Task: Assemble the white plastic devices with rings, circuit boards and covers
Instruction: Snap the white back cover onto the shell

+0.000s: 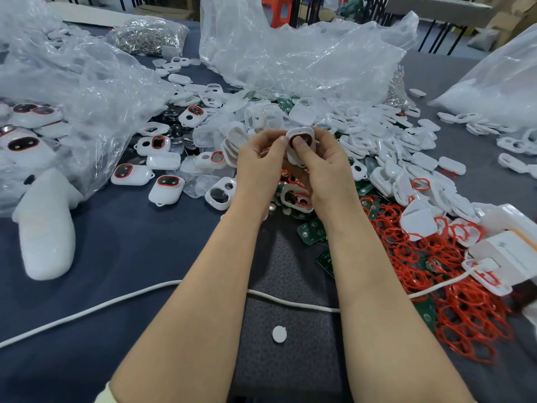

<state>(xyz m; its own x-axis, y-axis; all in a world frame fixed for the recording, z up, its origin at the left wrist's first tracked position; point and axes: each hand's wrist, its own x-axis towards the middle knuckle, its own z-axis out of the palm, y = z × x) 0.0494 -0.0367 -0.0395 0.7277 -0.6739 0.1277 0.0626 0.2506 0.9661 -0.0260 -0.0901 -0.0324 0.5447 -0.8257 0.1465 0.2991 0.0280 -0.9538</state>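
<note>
I am looking down my two bare forearms at a workbench covered in dark blue cloth. Both hands meet at the middle of the view, raised a little above the clutter. My left hand and right hand together grip one white plastic device, a small rounded shell with a red ring seated around its dark window. My fingers curl behind the shell, both thumbs lie on its front, and the right thumb presses on the window inside the ring. Below my hands and to the right, a heap of loose red rings spreads over green circuit boards. Beyond and to the right lies a wide pile of white covers and open frames. To the left, several closed devices with red-rimmed windows lie apart on the cloth. Crumpled clear plastic bags rise behind the pile and on the left, and a bag of small silver metal parts sits at the far left. A white cable crosses the bench under my forearms, and a small white disc lies on a dark grey mat between them.
</note>
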